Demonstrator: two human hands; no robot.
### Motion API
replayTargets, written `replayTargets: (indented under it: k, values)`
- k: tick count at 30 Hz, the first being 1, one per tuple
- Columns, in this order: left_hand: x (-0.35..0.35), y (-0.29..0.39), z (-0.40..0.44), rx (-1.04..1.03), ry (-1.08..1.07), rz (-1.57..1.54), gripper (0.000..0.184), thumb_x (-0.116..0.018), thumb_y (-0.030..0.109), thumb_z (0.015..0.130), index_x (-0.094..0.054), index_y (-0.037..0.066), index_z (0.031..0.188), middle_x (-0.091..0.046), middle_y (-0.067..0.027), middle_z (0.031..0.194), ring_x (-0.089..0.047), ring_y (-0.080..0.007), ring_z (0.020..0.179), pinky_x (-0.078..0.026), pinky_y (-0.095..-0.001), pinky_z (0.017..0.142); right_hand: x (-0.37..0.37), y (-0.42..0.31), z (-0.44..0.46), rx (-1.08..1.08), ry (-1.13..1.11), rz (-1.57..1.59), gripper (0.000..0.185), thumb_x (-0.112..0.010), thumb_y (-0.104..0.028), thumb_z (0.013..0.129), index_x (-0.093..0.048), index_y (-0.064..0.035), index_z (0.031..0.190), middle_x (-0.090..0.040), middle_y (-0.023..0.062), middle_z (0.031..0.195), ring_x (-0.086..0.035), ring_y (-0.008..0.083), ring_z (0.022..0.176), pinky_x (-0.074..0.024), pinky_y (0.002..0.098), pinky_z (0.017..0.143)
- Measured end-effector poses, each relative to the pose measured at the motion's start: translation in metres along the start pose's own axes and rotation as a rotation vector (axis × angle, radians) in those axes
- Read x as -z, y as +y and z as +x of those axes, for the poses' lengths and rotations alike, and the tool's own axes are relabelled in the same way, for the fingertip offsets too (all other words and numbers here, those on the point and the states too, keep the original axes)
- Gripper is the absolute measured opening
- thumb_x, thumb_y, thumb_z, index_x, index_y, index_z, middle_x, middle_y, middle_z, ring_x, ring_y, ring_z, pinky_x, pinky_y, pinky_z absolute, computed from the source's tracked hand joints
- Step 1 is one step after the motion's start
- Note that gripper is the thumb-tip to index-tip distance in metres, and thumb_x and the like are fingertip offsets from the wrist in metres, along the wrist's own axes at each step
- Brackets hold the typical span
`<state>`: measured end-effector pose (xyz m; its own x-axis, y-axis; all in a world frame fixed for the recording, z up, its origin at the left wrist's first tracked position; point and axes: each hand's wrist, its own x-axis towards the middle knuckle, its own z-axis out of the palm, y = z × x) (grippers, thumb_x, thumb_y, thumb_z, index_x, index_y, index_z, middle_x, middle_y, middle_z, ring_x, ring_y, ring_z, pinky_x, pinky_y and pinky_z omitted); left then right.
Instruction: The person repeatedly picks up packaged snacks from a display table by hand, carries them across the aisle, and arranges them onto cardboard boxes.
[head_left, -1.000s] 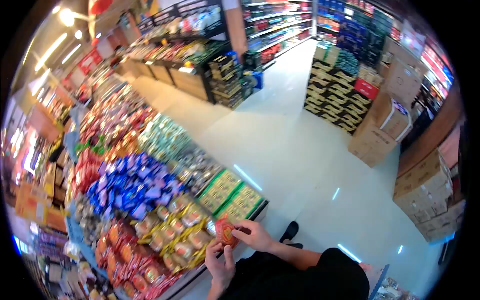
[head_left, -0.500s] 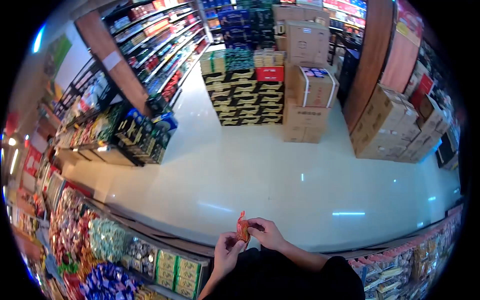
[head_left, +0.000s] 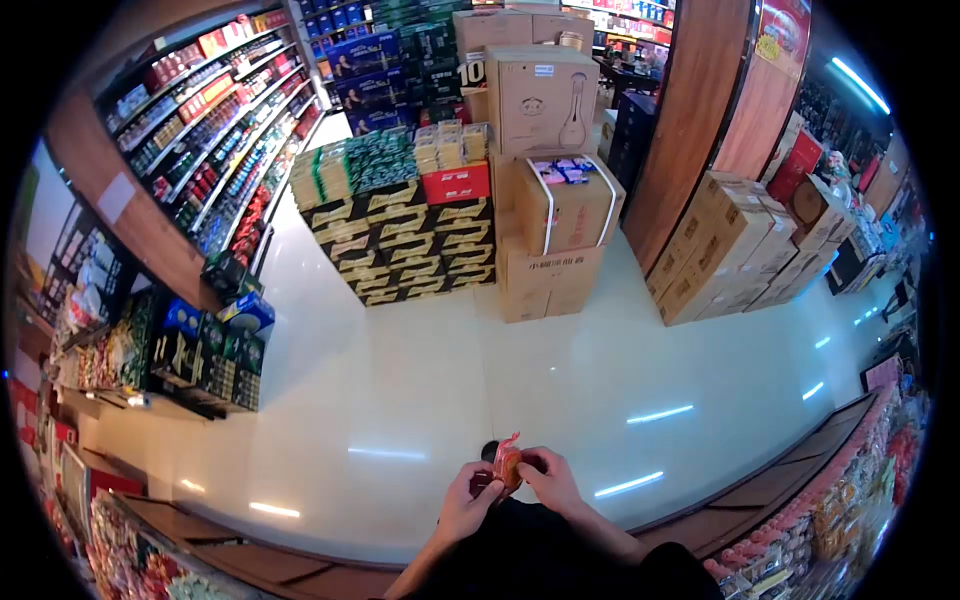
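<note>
A small snack packet (head_left: 508, 468) in a red, partly see-through wrapper is held in front of my body, low in the head view. Its twisted end points up, and something orange-brown shows inside. My left hand (head_left: 466, 505) pinches the packet from the left with thumb and fingers. From the other side, my right hand (head_left: 550, 482) grips it with bent fingers and thumb. Both hands are closed on it, and the fingers partly cover its lower part. The exact kind of snack cannot be made out.
Ahead on the shiny floor (head_left: 420, 385) stand stacked black-and-gold boxes (head_left: 400, 250) and brown cartons (head_left: 550, 280). More cartons (head_left: 725, 245) lean near a wooden pillar (head_left: 690, 130). Goods shelves (head_left: 220, 130) line the far left. Bins of packaged goods (head_left: 850, 510) flank me at lower right.
The view has swung right and tilted; the box stacks appear shifted left and nearer. Both hands still hold the packet, and a dark shoe tip now shows behind it.
</note>
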<state>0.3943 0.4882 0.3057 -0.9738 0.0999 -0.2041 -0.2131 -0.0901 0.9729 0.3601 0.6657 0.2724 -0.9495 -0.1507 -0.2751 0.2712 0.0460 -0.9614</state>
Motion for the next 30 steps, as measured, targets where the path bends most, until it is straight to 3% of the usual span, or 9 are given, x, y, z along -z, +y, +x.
replayTargets:
  k: [6,9,13,19,22,25,30]
  values:
    - [0.025,0.027,0.132,-0.049,-0.089,0.06,0.028,-0.059,0.006,0.095,-0.05,-0.003,0.12,-0.066,-0.0117,0.1,-0.065,-0.015,0.09,-0.053,-0.0283,0.08,0.017,-0.05,0.117,0.1,0.112,-0.053,0.027,-0.067,-0.011,0.087,-0.061,0.0042,0.108,-0.07,0.0127,0.092,-0.067,0.0172,0.084,-0.0535,0.03,0.076]
    - [0.027,0.039,0.172,-0.038,-0.02,0.074,0.032,-0.059,0.005,0.094,-0.05,-0.003,0.123,-0.065,-0.0115,0.101,-0.065,-0.0171,0.089,-0.053,-0.0304,0.08,0.021,-0.081,0.156,0.043,0.135,-0.085,0.025,-0.067,-0.007,0.087,-0.06,0.0054,0.108,-0.069,0.0108,0.094,-0.066,0.015,0.084,-0.0537,0.0286,0.077]
    - [0.035,0.051,0.192,0.036,0.161,0.203,0.035,-0.059,0.009,0.094,-0.049,-0.005,0.125,-0.066,-0.0169,0.104,-0.066,-0.0214,0.089,-0.053,-0.0328,0.08,0.018,-0.087,0.214,0.018,-0.043,-0.092,0.023,-0.069,-0.006,0.086,-0.06,0.0042,0.104,-0.069,0.011,0.093,-0.066,0.0149,0.083,-0.0542,0.0281,0.077]
    - [0.036,0.044,0.152,0.116,0.66,0.382,0.037,-0.06,0.017,0.093,-0.051,-0.003,0.123,-0.065,-0.0216,0.1,-0.066,-0.0317,0.088,-0.053,-0.0374,0.079,-0.029,-0.078,0.278,0.01,-0.629,-0.241,0.023,-0.074,-0.008,0.083,-0.06,0.0023,0.098,-0.067,0.008,0.088,-0.062,0.0119,0.077,-0.0525,0.0265,0.072]
    - [0.023,0.058,0.121,0.286,0.879,0.435,0.04,-0.06,0.026,0.093,-0.05,-0.001,0.122,-0.063,-0.0202,0.097,-0.063,-0.037,0.088,-0.051,-0.0426,0.077,-0.071,-0.078,0.294,-0.005,-1.013,-0.325,0.027,-0.077,-0.011,0.081,-0.058,0.0025,0.095,-0.065,0.0066,0.084,-0.06,0.01,0.074,-0.0506,0.0257,0.068]
    - [0.003,0.054,0.074,0.388,1.171,0.36,0.044,-0.059,0.028,0.094,-0.048,-0.003,0.124,-0.061,-0.0219,0.103,-0.063,-0.0368,0.094,-0.05,-0.0443,0.082,-0.119,-0.073,0.263,-0.019,-1.327,-0.352,0.026,-0.076,-0.011,0.082,-0.056,0.0017,0.095,-0.064,0.0061,0.082,-0.06,0.0098,0.074,-0.0502,0.0254,0.066]
    - [-0.027,0.021,0.01,0.402,1.645,0.208,0.06,-0.063,0.028,0.092,-0.04,-0.003,0.139,-0.06,-0.0213,0.106,-0.065,-0.0319,0.087,-0.052,-0.0402,0.077,-0.184,-0.063,0.176,-0.088,-1.672,-0.327,0.025,-0.074,-0.006,0.083,-0.053,-0.0011,0.095,-0.062,0.0048,0.084,-0.059,0.0084,0.074,-0.0511,0.0237,0.067]
